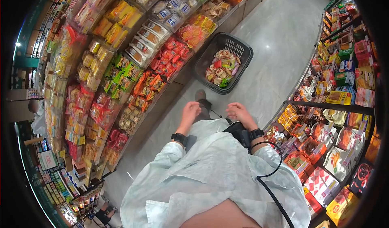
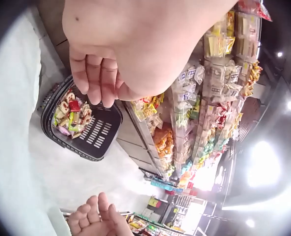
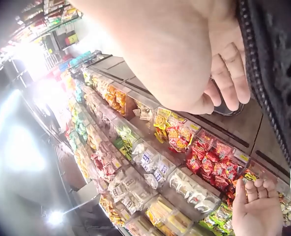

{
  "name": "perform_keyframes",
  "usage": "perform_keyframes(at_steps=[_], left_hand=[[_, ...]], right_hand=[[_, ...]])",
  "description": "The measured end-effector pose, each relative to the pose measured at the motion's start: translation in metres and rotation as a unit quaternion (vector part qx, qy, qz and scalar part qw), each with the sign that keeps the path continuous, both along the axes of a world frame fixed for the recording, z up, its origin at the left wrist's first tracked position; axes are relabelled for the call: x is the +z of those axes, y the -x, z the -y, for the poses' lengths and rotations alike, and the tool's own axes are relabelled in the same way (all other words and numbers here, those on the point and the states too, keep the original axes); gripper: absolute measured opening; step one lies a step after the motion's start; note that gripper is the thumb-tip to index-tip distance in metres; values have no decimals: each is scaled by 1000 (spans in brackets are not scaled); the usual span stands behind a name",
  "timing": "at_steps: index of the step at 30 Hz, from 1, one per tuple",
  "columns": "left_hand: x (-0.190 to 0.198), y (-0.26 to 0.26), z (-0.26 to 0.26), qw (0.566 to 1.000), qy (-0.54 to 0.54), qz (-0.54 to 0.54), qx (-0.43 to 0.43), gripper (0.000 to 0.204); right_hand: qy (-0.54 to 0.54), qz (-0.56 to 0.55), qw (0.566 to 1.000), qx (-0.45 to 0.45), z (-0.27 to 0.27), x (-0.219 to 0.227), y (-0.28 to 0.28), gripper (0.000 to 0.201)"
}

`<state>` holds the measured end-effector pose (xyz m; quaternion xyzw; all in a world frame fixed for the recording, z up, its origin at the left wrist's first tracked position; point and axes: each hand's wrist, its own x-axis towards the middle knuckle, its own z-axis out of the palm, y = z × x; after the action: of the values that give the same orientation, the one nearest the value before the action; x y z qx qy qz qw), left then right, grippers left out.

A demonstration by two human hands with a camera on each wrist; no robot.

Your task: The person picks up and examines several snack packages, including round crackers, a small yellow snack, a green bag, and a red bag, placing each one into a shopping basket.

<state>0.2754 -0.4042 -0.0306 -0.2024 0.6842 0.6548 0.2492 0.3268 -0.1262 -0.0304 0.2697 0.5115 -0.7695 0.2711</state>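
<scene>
Both hands are raised in front of the body, apart from each other and holding nothing. The left hand (image 1: 189, 115) has loosely bent fingers, and its empty palm side shows in the left wrist view. Level with it, the right hand (image 1: 240, 113) is also loosely curled, with its fingers pointing inward. On the floor ahead of both hands stands a black shopping basket (image 1: 245, 54), tilted in the head view. Small wrapped snacks (image 1: 222, 69) lie in a heap inside it, among them red, green and cream packets.
Tiered clear bins on the left hold packaged snacks, including red packets (image 1: 172, 57) and orange packets (image 1: 146, 86). Shelves on the right carry boxed and bagged foods (image 1: 338, 98). A grey floor aisle (image 1: 279, 25) runs between them. A black cable (image 1: 269, 173) hangs by the right sleeve.
</scene>
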Motion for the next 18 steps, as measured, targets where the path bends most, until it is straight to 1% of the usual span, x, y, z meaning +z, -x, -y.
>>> perform_keyframes(at_steps=[4,7,9,11,13,14,16,17,18], left_hand=[[-25,44,28,999,-13,18,33,15],[-53,96,56,994,-40,47,89,13],[-78,138,80,986,-78,37,143,11],[-89,183,105,970,-127,39,205,10],[-100,228,133,956,-133,46,259,12],[-107,246,144,947,-128,47,292,17],[-115,273,155,955,4,-18,295,26],[-118,286,159,952,70,-53,292,31],[-124,297,166,955,93,-32,279,36]], right_hand=[[-11,15,999,-29,5,-3,30,26],[-44,27,997,-50,16,6,66,26],[-57,42,995,-77,24,9,87,27],[-71,57,991,-97,30,11,104,27],[-81,73,987,-119,38,12,119,27],[-82,77,985,-131,43,13,126,26],[-83,85,980,-160,55,21,140,26],[-85,91,980,-156,58,22,145,27],[-87,95,980,-153,62,23,149,28]])
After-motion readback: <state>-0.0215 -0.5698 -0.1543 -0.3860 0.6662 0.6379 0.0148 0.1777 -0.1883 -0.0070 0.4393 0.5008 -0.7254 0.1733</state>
